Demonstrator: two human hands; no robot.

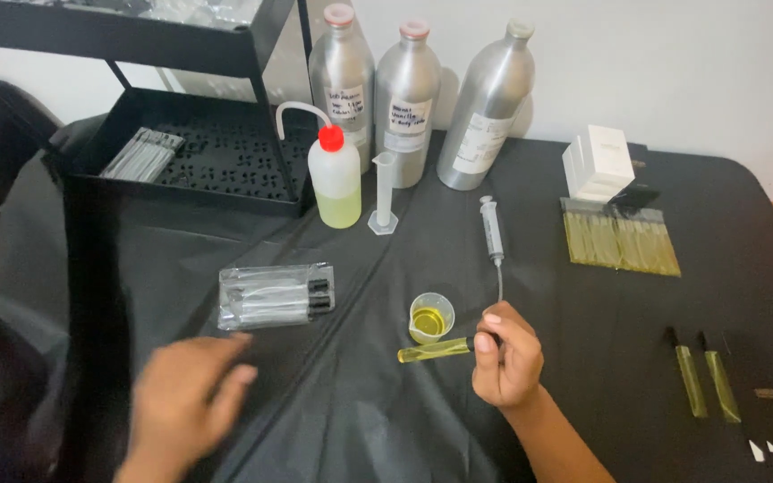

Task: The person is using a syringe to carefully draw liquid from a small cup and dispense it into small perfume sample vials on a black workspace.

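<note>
Slim clear vial [436, 350] of yellow liquid, a smooth narrow tube, lies nearly level just below the small round plastic cup [430, 317] on the black cloth tabletop [583, 358]. Right hand [507, 358] pinches its capped end between thumb and fingers. Left hand [185, 402], blurred and loosely spread, hovers well left of the cup, below a clear packet [275, 295] of tubes.

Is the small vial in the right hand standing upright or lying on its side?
On its side: the vial of yellow liquid lies flat on the black table, the right hand pinching one end.
</note>
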